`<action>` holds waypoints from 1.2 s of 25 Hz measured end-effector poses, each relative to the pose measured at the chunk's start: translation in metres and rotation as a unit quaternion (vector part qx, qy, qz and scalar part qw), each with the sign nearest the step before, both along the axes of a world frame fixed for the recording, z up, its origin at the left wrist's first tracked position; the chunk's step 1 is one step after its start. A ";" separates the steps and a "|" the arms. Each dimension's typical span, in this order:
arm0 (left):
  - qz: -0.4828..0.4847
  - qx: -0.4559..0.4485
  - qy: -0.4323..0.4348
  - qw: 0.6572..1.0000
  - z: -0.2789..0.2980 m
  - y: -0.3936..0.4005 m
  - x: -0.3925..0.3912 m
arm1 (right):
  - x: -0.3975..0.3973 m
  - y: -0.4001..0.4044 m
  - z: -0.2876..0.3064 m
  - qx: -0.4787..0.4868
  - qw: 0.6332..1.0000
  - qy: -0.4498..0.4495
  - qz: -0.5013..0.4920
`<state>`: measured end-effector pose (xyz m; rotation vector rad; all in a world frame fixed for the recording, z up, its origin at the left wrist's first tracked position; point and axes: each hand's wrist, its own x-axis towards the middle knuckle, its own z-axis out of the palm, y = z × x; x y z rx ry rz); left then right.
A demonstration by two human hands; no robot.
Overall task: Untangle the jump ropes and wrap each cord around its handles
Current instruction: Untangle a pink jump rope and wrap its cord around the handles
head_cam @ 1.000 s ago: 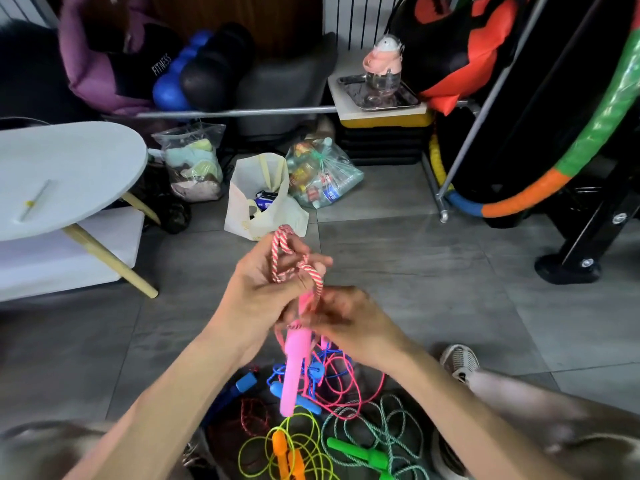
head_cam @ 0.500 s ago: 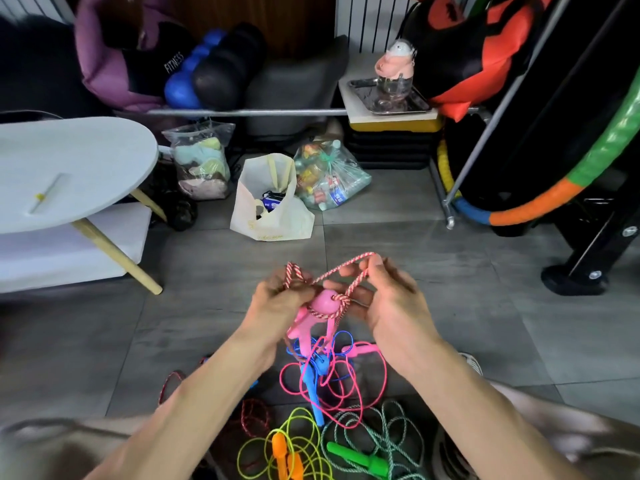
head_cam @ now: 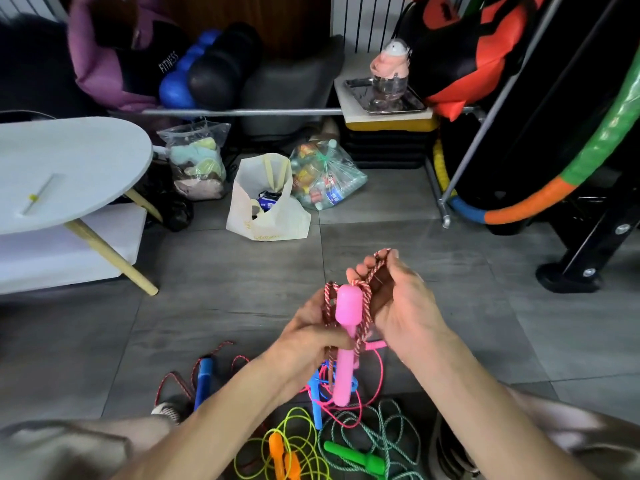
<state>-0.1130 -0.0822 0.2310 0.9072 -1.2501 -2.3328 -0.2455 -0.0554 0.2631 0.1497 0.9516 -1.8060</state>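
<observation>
Left hand [head_cam: 313, 332]: curled round the pink handle [head_cam: 346, 336] and some strands of the red-and-white cord [head_cam: 365, 308], gripping them together; the handle stands nearly upright, rounded end up
Right hand [head_cam: 398, 299]: just beside the handle's top, fingers curled, pinching a loop of the same cord raised above the handle head — the grip is narrow, closed on the cord
Cord: loops over the handle's top and runs down both its sides, between the two hands
Floor pile: below the hands on the grey tile floor [head_cam: 242, 289] lie a pink cord [head_cam: 379, 379], a light-blue handle [head_cam: 316, 400], a yellow-green cord [head_cam: 301, 445] with orange handles [head_cam: 282, 457], a teal twisted cord [head_cam: 391, 431] and a green handle [head_cam: 356, 457] — the cords overlap one another
Dark-blue handle [head_cam: 203, 379]: on the floor left of the pile, a red-and-white strand beside it
Surroundings: a white oval worktop [head_cam: 69, 161] at left; a white tote bag [head_cam: 268, 206] and clear plastic bags [head_cam: 194, 161] further back on the floor
</observation>
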 end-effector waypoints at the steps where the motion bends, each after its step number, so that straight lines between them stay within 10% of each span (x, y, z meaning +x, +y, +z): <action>1: 0.018 -0.009 -0.012 1.000 0.000 -0.001 0.000 | -0.006 0.002 0.003 0.059 0.994 0.086 0.027; 2: 0.033 -0.027 -0.032 0.999 0.002 -0.003 0.001 | -0.015 0.004 0.004 0.142 0.953 0.257 0.070; 5: 0.056 -0.129 -0.092 0.986 0.003 -0.012 0.004 | -0.036 0.018 0.007 0.228 0.594 0.766 0.099; 10: 0.032 -0.282 -0.087 0.955 0.028 -0.019 0.005 | -0.022 0.018 0.007 -0.017 0.497 0.811 0.308; 14: 0.047 -0.448 -0.187 0.873 0.039 -0.038 0.014 | -0.041 0.017 0.014 -0.034 0.562 0.796 0.222; 18: 0.249 -0.330 -0.233 0.880 0.031 -0.070 0.032 | -0.081 0.019 0.044 0.052 0.906 0.415 -0.064; 19: 0.285 -0.279 -0.213 0.892 0.033 -0.076 0.036 | -0.095 0.023 0.049 0.091 0.940 0.308 -0.116; 24: 0.247 -0.244 -0.026 0.937 0.080 -0.075 0.034 | -0.096 0.027 0.034 0.241 0.873 0.413 -0.098; 27: 0.180 -0.201 0.112 0.956 0.117 -0.058 0.022 | -0.029 0.019 0.010 0.113 0.857 0.479 0.151; 30: 0.105 -0.189 0.207 0.954 0.148 -0.040 0.007 | 0.022 0.008 -0.030 0.027 0.752 0.518 0.406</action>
